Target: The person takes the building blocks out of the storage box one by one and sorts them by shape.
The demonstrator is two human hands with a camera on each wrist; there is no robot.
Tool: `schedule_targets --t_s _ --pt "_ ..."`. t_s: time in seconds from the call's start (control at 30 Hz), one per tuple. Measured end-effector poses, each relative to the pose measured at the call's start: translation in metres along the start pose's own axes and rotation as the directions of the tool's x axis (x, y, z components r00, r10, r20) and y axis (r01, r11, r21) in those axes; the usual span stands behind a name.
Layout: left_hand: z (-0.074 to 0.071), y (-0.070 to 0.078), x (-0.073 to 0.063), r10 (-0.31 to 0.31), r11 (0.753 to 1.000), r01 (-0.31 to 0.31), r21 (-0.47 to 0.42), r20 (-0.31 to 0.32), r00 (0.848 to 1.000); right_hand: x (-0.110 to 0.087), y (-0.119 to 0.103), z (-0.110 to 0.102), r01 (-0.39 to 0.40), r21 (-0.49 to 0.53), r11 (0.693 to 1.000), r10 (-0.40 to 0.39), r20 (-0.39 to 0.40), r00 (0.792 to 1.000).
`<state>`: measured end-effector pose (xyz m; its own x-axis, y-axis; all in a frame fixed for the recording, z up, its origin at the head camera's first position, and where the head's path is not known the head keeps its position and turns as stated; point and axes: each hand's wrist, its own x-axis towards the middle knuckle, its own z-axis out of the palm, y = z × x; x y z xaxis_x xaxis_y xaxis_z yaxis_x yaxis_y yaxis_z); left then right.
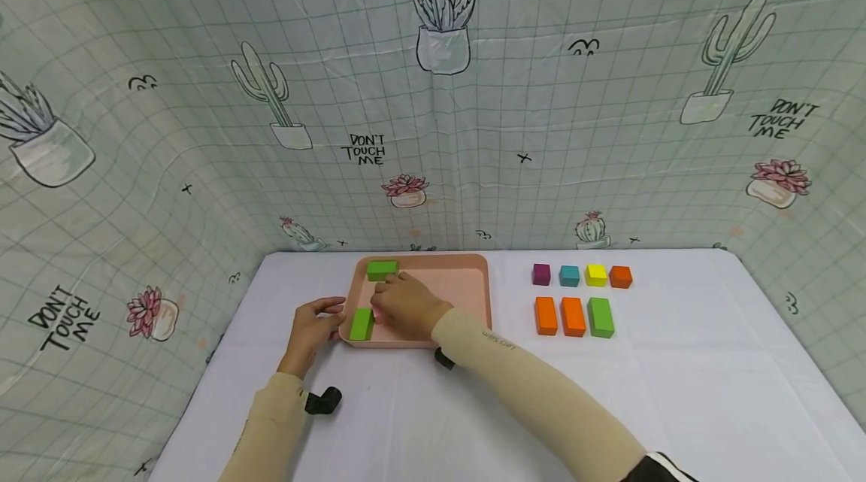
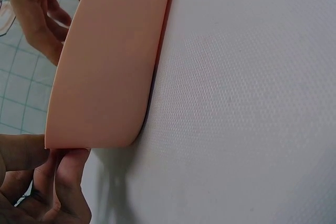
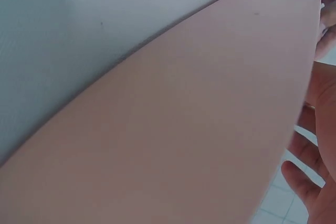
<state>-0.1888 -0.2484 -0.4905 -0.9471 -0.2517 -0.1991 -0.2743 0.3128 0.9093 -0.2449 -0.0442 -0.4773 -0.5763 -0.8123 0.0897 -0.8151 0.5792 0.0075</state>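
A pink tray [image 1: 460, 294] lies on the white table, its outer wall filling much of the left wrist view. My left hand [image 1: 316, 328] touches the tray's left side with its fingertips, around the rim and outer wall. Over the tray's left half, my right hand [image 1: 409, 307] reaches down with bent fingers, pinching what looks like a small pink block [image 1: 377, 314], mostly covered by the hand. One green block [image 1: 382, 270] lies at the tray's back left; another green block [image 1: 361, 324] is at its front left corner. In the right wrist view, the tray wall hides the right hand's fingertips.
Right of the tray, a back row holds a purple cube [image 1: 541, 274], a teal cube [image 1: 569, 276], a yellow cube [image 1: 596, 275] and an orange cube [image 1: 620, 277]. In front stand two orange blocks [image 1: 546, 316] and a green block [image 1: 601, 317]. Patterned cloth [image 1: 501, 113] rises behind.
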Motion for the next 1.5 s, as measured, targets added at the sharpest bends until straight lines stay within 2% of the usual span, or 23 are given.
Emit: schedule_targets --t_s 0.3,0.67,1.0,1.17,1.33,1.5 --pt "0.0 0.001 -0.002 -0.004 1.0 0.004 -0.016 0.017 1.0 -0.004 0.001 -0.001 0.008 0.022 1.0 -0.009 0.01 1.0" --pt "-0.002 -0.001 -0.002 -0.01 1.0 0.01 -0.006 0.018 1.0 -0.029 0.023 -0.008 -0.051 0.071 0.996 0.052 -0.013 0.999" --pt "-0.002 0.0 -0.003 0.013 1.0 -0.013 -0.008 0.025 1.0 -0.066 0.047 -0.012 -0.031 0.09 0.995 0.046 -0.161 0.986" --pt "-0.003 0.0 -0.002 0.013 1.0 -0.013 0.004 0.026 1.0 -0.087 0.058 -0.014 -0.062 0.108 0.992 0.081 -0.188 0.979" --pt "-0.003 0.0 -0.004 -0.002 1.0 0.002 0.003 0.02 1.0 -0.108 0.065 -0.02 -0.064 0.088 0.994 0.082 -0.225 0.971" --pt "-0.002 0.001 -0.005 0.001 1.0 -0.001 0.001 0.023 1.0 -0.129 0.073 -0.028 -0.113 0.137 0.984 0.144 -0.237 0.961"
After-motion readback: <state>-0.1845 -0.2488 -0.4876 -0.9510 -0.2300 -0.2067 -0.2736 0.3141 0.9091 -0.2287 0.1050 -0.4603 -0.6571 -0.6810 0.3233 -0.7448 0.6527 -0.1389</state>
